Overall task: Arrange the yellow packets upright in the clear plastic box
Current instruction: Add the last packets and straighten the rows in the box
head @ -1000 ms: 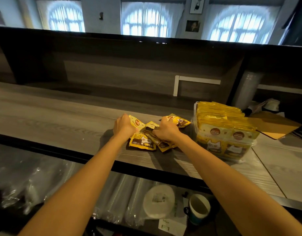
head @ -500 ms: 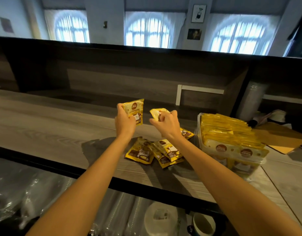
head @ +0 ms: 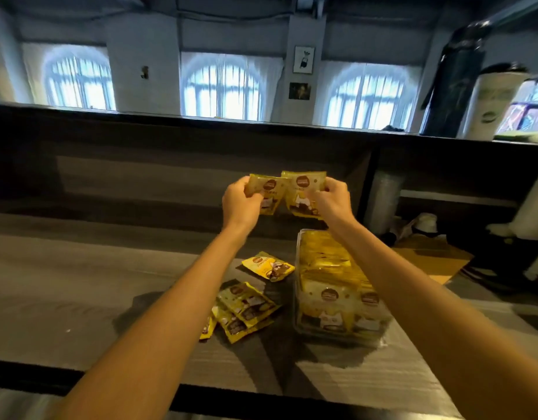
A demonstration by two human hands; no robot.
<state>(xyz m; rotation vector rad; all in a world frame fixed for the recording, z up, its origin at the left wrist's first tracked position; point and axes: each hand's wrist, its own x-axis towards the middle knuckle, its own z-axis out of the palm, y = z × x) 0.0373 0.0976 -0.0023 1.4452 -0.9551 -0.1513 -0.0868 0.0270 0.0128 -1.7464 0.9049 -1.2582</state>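
Note:
My left hand [head: 242, 204] grips one yellow packet [head: 267, 192] by its left edge. My right hand [head: 331, 201] grips a second yellow packet [head: 302, 192] by its right edge. Both packets are held upright, side by side and overlapping, high above the counter. The clear plastic box [head: 301, 298] stands on the counter below my right forearm, packed with several upright yellow packets [head: 331, 295]. Several loose packets [head: 246, 307] lie flat in a pile left of the box, and one more packet [head: 269, 265] lies just behind them.
The wooden counter [head: 79, 283] stretches left of the pile. A dark raised back wall [head: 170, 177] runs behind it. Right of the box lie a brown cardboard sheet [head: 437, 259] and white items [head: 425, 222]. A white canister [head: 495, 104] stands on the upper ledge.
Both hands rose from the pile with a packet each and brought the two packets together, upright and facing me. The camera tilted up, so the box and pile sit lower in view.

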